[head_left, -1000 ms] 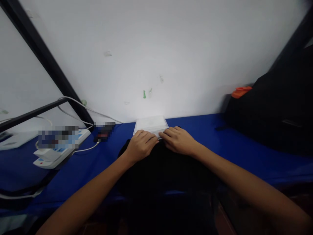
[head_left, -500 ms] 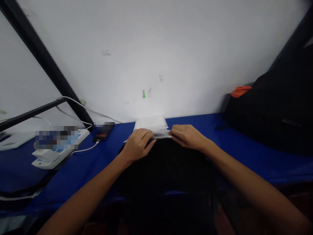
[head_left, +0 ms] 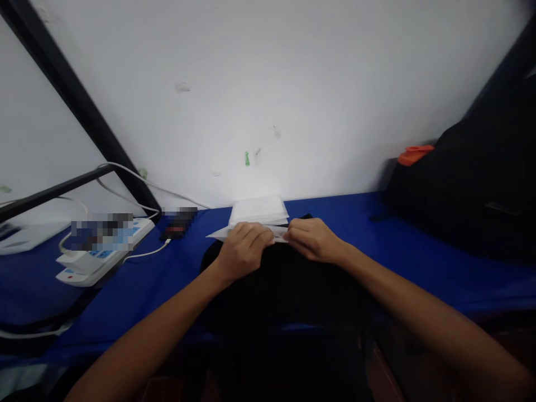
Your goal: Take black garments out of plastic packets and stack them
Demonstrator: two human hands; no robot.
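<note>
My left hand (head_left: 247,250) and my right hand (head_left: 312,239) both pinch the near edge of a thin white sheet (head_left: 220,233), which looks like paper or a paper packet. Its left corner sticks out past my left hand. The fingers of each hand are curled and closed, close together at the middle of the edge. Just beyond them a stack of white sheets (head_left: 258,210) lies on the blue tabletop against the wall. Under my hands is a dark black surface (head_left: 288,290), too dark to make out. My fingers hide much of the held sheet.
At left are a white power strip (head_left: 103,257), a dark blurred-out device (head_left: 180,223) with a white cable plugged in, and a black metal frame post (head_left: 84,106). A large black bag (head_left: 469,190) with an orange item (head_left: 414,155) stands at right on the blue tabletop (head_left: 352,212).
My hands have come closer together along the sheet's edge, the left fingers now curled over it. The sheet's left corner now juts out further to the left.
</note>
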